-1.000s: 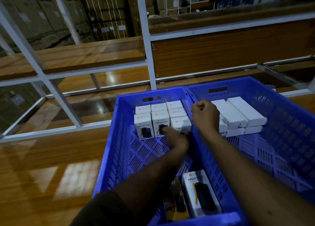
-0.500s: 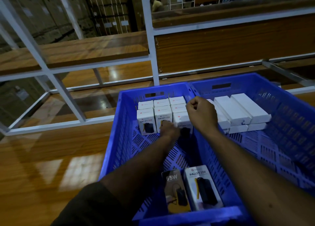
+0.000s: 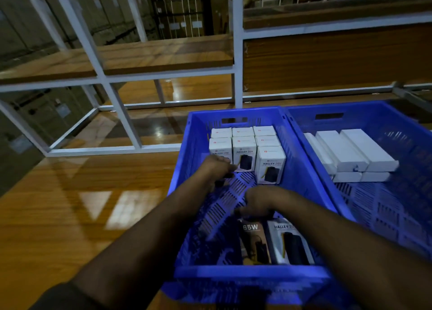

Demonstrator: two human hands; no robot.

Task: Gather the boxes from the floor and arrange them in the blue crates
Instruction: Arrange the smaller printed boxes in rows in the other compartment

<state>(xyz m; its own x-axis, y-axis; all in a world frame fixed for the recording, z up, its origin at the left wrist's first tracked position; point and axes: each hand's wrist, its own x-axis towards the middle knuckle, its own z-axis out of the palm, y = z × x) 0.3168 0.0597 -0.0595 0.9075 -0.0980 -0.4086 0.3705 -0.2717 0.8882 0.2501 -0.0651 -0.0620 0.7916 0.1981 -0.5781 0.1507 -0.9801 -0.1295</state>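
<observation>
Two blue crates stand side by side on the wooden floor. In the left crate (image 3: 187, 146), several white "Halley 20K" boxes (image 3: 268, 160) stand upright in rows at the far end. My left hand (image 3: 217, 169) reaches in and its fingers touch the front-left box of that group. Near the crate's front lie a dark "65W" box (image 3: 253, 242) and a white "Halley" box (image 3: 289, 242), flat and side by side. My right hand (image 3: 259, 204) is over their far ends, fingers curled down onto the 65W box's edge. The right crate (image 3: 374, 108) holds several long plain white boxes (image 3: 350, 151).
A white metal rack frame (image 3: 237, 76) with wooden shelves (image 3: 140, 57) stands just behind the crates. Glossy wooden floor (image 3: 81, 204) stretches to the left. Stacked cartons fill the dim background behind the rack.
My right hand left the wall between the crates and dropped toward me onto the lying boxes. My left hand slid left along the standing row to the front-left box.
</observation>
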